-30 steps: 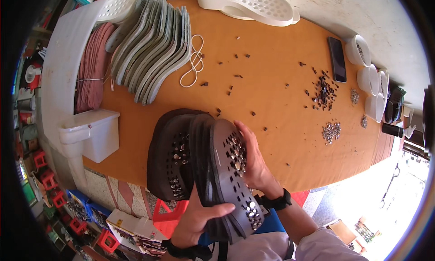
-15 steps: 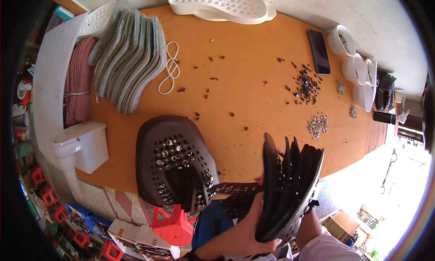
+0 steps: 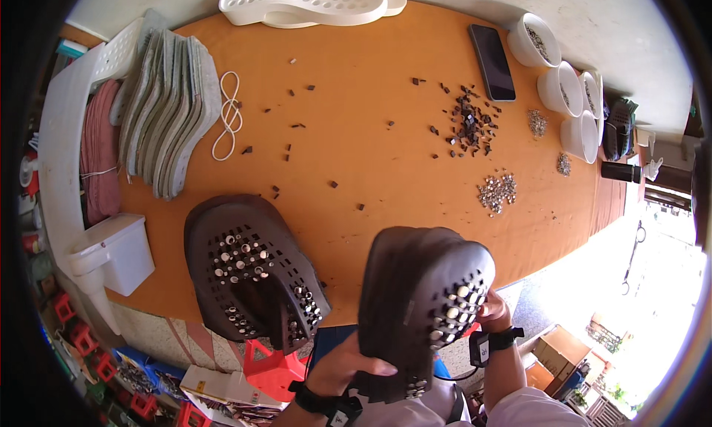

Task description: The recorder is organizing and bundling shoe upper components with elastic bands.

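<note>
Studded dark uppers (image 3: 404,293) are held in a bundle just right of the resting stack of similar pieces (image 3: 230,260), which lies on the orange tabletop (image 3: 386,175); a narrow gap parts them. The bundle's long axis runs roughly toward the wearer's body, beside that stack. Left hand (image 3: 339,365), nearer the stack, grasps the bundle's near left edge, thumb across the face, other fingers hidden. Right hand (image 3: 493,312), on the side farther from the stack, grips the studded edge, fingers partly hidden.
</note>
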Tool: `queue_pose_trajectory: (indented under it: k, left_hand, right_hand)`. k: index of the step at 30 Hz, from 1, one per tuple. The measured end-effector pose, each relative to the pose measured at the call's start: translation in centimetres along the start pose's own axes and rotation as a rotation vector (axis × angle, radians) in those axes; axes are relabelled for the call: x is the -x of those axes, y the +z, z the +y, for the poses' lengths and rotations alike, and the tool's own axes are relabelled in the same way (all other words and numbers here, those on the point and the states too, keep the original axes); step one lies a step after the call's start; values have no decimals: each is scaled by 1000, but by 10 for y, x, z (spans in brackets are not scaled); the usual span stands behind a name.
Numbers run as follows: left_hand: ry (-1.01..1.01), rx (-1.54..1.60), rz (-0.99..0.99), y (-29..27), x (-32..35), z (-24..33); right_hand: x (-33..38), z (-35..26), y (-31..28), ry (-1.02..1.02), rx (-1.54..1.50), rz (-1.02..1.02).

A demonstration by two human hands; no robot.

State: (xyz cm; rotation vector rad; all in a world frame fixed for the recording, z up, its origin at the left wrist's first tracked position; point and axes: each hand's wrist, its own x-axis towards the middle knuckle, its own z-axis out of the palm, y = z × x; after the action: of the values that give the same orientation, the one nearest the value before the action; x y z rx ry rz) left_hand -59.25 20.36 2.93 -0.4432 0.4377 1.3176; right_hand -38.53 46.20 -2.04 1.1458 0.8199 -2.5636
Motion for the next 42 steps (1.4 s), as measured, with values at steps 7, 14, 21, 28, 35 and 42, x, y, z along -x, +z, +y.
queue_pose_trajectory:
  k: [7, 14, 21, 28, 35, 42]
  left_hand:
    - [187, -104, 507, -34, -26, 20]
    - [516, -523, 479, -42, -44, 1]
    - [655, -772, 833, -42, -54, -3]
    - [769, -1688, 1016, 5, -71, 11]
    - [795, -1765, 1190, 6, -102, 26]
    - [742, -1681, 1151, 23, -93, 41]
  right_hand:
    - [-40, -42, 41, 50, 405, 189]
    - [-47, -25, 41, -143, 660, 172]
    - [-54, -30, 52, -370, 865, 267]
    - [-54, -47, 84, -566, 1383, 317]
    - [-89, -43, 120, -551, 1556, 420]
    - [-99, -43, 118, -593, 1482, 448]
